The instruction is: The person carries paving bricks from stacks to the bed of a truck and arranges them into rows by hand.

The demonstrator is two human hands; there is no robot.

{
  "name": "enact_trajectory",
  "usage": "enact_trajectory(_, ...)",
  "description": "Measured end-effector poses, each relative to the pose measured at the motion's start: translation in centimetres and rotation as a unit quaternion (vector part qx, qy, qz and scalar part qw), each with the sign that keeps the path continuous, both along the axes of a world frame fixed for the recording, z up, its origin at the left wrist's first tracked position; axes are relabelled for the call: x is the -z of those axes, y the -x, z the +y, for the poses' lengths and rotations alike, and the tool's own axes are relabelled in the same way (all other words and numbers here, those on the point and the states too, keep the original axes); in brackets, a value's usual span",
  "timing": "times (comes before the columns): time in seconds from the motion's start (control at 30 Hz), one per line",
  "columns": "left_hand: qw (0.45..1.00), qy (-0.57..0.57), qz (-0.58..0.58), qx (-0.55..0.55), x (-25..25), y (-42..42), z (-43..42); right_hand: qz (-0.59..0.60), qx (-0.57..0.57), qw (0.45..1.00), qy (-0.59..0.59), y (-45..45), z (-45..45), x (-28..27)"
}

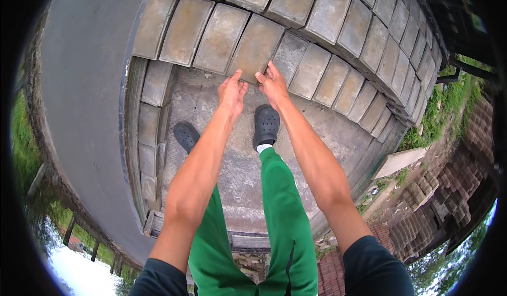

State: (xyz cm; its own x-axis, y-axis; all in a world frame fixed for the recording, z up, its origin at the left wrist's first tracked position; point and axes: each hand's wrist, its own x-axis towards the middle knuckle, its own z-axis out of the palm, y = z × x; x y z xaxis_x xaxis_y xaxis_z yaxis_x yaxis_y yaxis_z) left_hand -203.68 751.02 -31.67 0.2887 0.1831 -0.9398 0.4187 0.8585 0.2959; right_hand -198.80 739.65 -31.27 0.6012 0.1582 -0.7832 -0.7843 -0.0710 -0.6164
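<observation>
A grey-brown concrete block (256, 42) lies tilted in the upper row of similar blocks, in front of my feet. My left hand (231, 92) is at its near left corner, with the thumb at the edge and the other fingers curled beneath. At the near right corner, my right hand (273, 87) has its thumb on the front edge and its fingers along the right side. Both hands look closed on this block, though its underside is hidden. A paler block (289, 55) sits lower, just right of it.
Stacked blocks (364, 32) rise in steps at the upper right. More blocks (150, 121) line the left side, beside a smooth grey surface (90, 85). My dark clogs (266, 124) stand on a rough concrete floor (232, 190). Brown tile stacks (422, 190) lie outside, right.
</observation>
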Motion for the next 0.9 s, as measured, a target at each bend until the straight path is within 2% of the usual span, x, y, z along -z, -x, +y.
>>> enact_trajectory(0.07,0.998,0.025,-0.057,0.026,-0.4,0.5,1.0,0.034,-0.003,0.999,-0.011,-0.6,0.4,0.5)
enact_trajectory(0.13,0.997,0.032,-0.059,0.041,-0.3,1.6,0.8,-0.004,-0.075,0.996,0.045,-0.8,-0.1,1.3)
enact_trajectory(0.17,0.995,0.037,-0.072,0.054,-0.4,1.8,0.8,-0.002,-0.074,0.996,0.045,-0.5,-0.4,1.2)
enact_trajectory(0.27,0.998,0.043,-0.015,0.039,-0.6,1.4,2.4,0.048,-0.045,0.997,0.037,-0.4,-0.1,-0.6)
enact_trajectory(0.33,1.0,0.018,0.004,0.011,-0.8,0.3,3.3,0.233,0.075,0.969,0.005,1.1,0.3,-0.6)
enact_trajectory(0.37,0.999,-0.009,0.029,-0.02,-0.7,-0.2,3.7,0.229,0.077,0.97,0.004,2.1,0.8,-0.3)
enact_trajectory(0.43,0.999,-0.025,0.028,-0.002,-0.5,-1.6,5.1,0.322,0.265,0.899,-0.133,3.6,2.4,0.6)
enact_trajectory(0.47,1.0,-0.01,-0.003,0.027,0.1,-1.8,6.2,0.32,0.264,0.9,-0.134,3.6,3.0,1.3)
enact_trajectory(0.53,0.997,0.005,-0.041,0.063,0.6,-2.8,7.0,0.325,0.401,0.832,-0.205,3.6,4.0,2.1)
enact_trajectory(0.57,0.997,0.005,-0.041,0.064,1.1,-3.4,6.9,0.325,0.402,0.831,-0.206,3.4,4.5,2.7)
enact_trajectory(0.63,0.994,-0.04,-0.103,-0.007,2.5,-3.1,6.3,0.192,0.487,0.801,-0.292,3.5,5.3,3.6)
enact_trajectory(0.67,0.994,-0.04,-0.099,-0.006,3.1,-3.2,6.2,0.194,0.488,0.8,-0.29,3.3,5.6,3.6)
enact_trajectory(0.73,0.995,-0.006,-0.07,-0.071,4.1,-3.5,6.3,0.187,0.495,0.811,-0.25,2.7,5.8,3.7)
enact_trajectory(0.83,0.996,-0.011,-0.043,-0.075,4.1,-4.1,5.7,0.199,0.497,0.805,-0.257,2.2,4.6,3.6)
enact_trajectory(0.9,0.997,-0.015,-0.044,-0.067,3.7,-4.3,4.6,0.192,0.464,0.827,-0.253,2.4,3.6,3.5)
